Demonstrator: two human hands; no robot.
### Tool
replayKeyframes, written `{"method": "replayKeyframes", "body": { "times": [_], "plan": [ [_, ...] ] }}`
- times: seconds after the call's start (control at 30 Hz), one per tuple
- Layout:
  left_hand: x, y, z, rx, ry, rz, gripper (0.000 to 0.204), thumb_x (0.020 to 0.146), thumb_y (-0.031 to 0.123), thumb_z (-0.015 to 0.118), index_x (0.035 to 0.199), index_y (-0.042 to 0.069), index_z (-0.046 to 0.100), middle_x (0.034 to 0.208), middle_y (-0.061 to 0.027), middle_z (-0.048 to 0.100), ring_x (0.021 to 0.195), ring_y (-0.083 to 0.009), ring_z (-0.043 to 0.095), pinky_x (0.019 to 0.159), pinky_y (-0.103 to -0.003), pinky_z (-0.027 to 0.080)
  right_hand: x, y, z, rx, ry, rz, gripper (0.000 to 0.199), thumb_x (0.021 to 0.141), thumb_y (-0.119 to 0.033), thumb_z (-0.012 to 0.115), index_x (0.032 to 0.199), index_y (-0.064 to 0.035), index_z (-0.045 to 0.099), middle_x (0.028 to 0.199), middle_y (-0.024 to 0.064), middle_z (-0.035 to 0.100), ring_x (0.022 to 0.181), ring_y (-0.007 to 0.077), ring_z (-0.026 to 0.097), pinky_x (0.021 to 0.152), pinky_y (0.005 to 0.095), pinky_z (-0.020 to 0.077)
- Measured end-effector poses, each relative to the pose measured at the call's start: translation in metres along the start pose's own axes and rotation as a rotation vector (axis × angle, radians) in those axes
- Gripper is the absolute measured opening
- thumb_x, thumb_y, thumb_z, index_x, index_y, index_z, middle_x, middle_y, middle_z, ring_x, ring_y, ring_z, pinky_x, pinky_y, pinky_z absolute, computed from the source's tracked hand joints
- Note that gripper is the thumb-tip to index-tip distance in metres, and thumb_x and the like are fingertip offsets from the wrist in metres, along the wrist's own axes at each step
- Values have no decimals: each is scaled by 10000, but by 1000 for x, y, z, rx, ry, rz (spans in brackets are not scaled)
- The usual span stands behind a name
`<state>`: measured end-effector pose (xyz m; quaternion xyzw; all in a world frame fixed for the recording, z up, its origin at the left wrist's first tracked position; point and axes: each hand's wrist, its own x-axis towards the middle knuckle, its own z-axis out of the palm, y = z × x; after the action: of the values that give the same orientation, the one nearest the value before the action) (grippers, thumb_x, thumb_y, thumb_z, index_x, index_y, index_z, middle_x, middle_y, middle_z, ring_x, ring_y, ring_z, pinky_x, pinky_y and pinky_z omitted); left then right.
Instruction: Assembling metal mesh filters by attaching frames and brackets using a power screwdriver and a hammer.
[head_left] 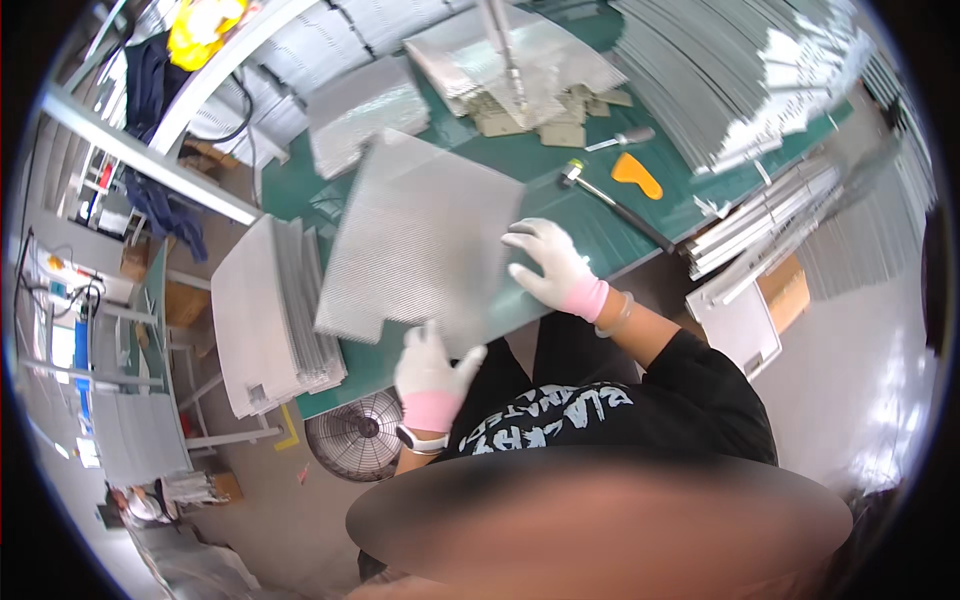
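Observation:
A grey, finely ribbed panel (425, 225) with a notch in its near edge lies over the green work table, its near right part blurred. My left hand (435, 375), in a white glove with a pink cuff, is at the near edge beside the notch. Its fingers and thumb are spread. My right hand (550, 265), gloved the same way, is by the panel's right edge with fingers apart and slightly bent. Neither hand visibly grips the panel; whether the fingertips touch it is hard to tell.
Left of the panel stands a stack of pale panels (265, 315). A hammer (620, 208), an orange-yellow scraper (637, 175) and a screwdriver-like tool (620, 138) lie to the right. Wrapped sheets (365, 105), small tan plates (563, 133) and long grey strips (690, 85) fill the far side. A fan (355, 435) stands below.

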<state>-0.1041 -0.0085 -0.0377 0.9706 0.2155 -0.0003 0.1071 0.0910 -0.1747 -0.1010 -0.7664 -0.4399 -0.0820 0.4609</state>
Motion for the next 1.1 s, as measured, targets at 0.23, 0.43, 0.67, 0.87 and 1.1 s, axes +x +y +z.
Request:
{"method": "replayKeyframes", "body": {
  "times": [0.23, 0.43, 0.67, 0.87, 1.1],
  "plan": [
    [42, -60, 10, -695, -355, 143, 585, 874, 367, 718, 1304, -3, 576, 1188, -195, 661, 1021, -311, 676, 876, -359, 537, 73, 51, 84, -416, -553, -210, 541, 852, -355, 618, 1344, -132, 582, 1432, 187, 477, 1369, 382, 398, 1124, 608, 280],
    [130, -104, 59, 32, 112, 191, 727, 861, 449, 680, 1423, 41, 462, 1475, -205, 427, 1388, -396, 360, 1136, -541, 265, 190, 72, 109, -243, -520, -315, 473, 813, -247, 630, 1262, -99, 618, 1396, 182, 520, 1343, 374, 441, 1131, 547, 320],
    [156, -96, 73, 15, 10, 137, 851, 847, 528, 648, 1471, 20, 371, 1539, -239, 321, 1444, -421, 262, 1184, -581, 161, 349, 140, 141, -432, -63, 408, 723, 846, -382, 701, 1392, -9, 408, 1285, 233, 568, 1145, 390, 604, 1025, 457, 465],
    [129, -99, 67, 12, -39, 103, 838, 864, 541, 642, 1469, 24, 379, 1541, -225, 326, 1452, -404, 258, 1190, -571, 154, 372, 84, 130, -853, -130, 201, 549, 854, -320, 723, 1294, -66, 516, 1099, 133, 626, 983, 329, 672, 892, 422, 516],
    [115, -112, 71, -86, 9, 137, 732, 871, 465, 663, 1416, 25, 452, 1478, -224, 408, 1422, -408, 310, 1184, -571, 157, 413, 101, 95, 429, 328, -147, 529, 888, -176, 704, 1378, -50, 550, 1318, 135, 618, 1126, 150, 604, 975, 291, 478]
  ]
}}
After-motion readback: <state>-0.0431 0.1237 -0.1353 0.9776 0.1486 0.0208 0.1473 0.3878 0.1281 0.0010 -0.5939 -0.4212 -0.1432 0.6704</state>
